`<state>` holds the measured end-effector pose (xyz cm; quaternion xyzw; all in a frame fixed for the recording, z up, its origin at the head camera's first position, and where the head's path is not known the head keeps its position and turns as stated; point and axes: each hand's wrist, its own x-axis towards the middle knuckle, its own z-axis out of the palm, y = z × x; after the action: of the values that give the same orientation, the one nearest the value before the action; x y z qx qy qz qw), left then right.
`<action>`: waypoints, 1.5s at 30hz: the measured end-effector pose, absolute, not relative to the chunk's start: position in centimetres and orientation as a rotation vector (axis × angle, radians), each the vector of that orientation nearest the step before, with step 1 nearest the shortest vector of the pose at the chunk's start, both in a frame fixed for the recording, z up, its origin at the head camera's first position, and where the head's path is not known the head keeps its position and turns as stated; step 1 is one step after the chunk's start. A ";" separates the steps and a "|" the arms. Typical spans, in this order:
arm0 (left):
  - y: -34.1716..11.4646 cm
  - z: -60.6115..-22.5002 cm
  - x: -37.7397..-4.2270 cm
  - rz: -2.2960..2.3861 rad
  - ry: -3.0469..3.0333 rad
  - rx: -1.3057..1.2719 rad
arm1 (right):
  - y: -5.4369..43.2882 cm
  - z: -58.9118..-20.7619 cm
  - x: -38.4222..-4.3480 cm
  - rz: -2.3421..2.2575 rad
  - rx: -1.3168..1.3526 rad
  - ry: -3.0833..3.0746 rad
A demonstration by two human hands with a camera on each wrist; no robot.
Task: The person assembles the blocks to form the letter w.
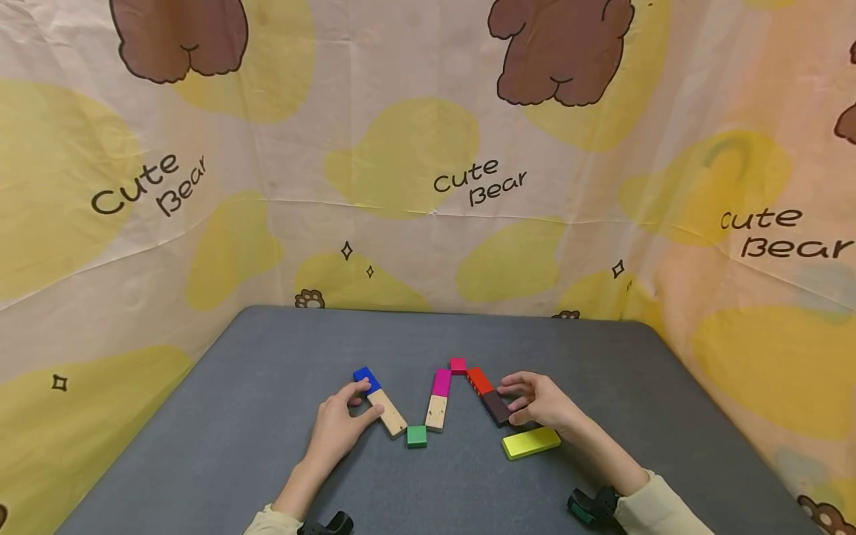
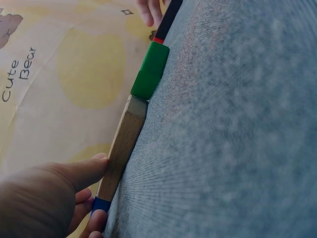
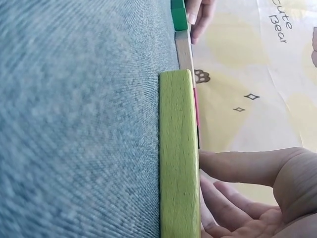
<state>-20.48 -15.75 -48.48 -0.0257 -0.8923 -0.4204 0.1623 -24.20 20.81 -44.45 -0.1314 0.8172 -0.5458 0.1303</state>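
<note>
In the head view my left hand (image 1: 337, 423) lies beside a slanted pair of blocks. Its fingertips touch the blue block (image 1: 364, 377), and the thumb rests against the plain wooden block (image 2: 124, 144). On the right, my right hand (image 1: 545, 403) is beside a red block (image 1: 478, 380) and a dark brown block (image 1: 496, 409), thumb near the brown one's lower end; exact contact is unclear. Between the hands a green block (image 1: 417, 436), a second plain wooden block (image 1: 436, 413), a magenta block (image 1: 442, 383) and a small pink block (image 1: 458, 365) continue the zigzag row.
A yellow-green block (image 3: 178, 153) lies apart from the row, below my right hand and near its wrist. Everything lies flat on a grey cloth-covered table (image 1: 281, 342). Behind it hangs a bear-patterned curtain (image 1: 401, 245).
</note>
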 end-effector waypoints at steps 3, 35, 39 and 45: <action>-15.7 -48.5 -20.4 -1.199 -2.534 -0.083 | 21.0 -44.6 -24.2 -1.592 -0.393 2.358; -15.6 -48.7 -20.5 -1.209 -2.514 -0.103 | 25.0 -43.0 -23.7 -1.620 -0.327 2.604; -15.6 -48.7 -20.6 -1.209 -2.519 -0.104 | 27.0 -43.1 -22.6 -1.617 -0.352 2.630; -15.6 -48.6 -20.4 -1.211 -2.531 -0.096 | 29.9 -43.1 -20.9 -1.585 -0.249 2.708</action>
<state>-20.45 -15.62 -48.65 -0.0336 -0.8889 -0.4255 0.1662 -20.95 29.91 -43.12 -0.0792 0.8603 -0.5036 -0.0033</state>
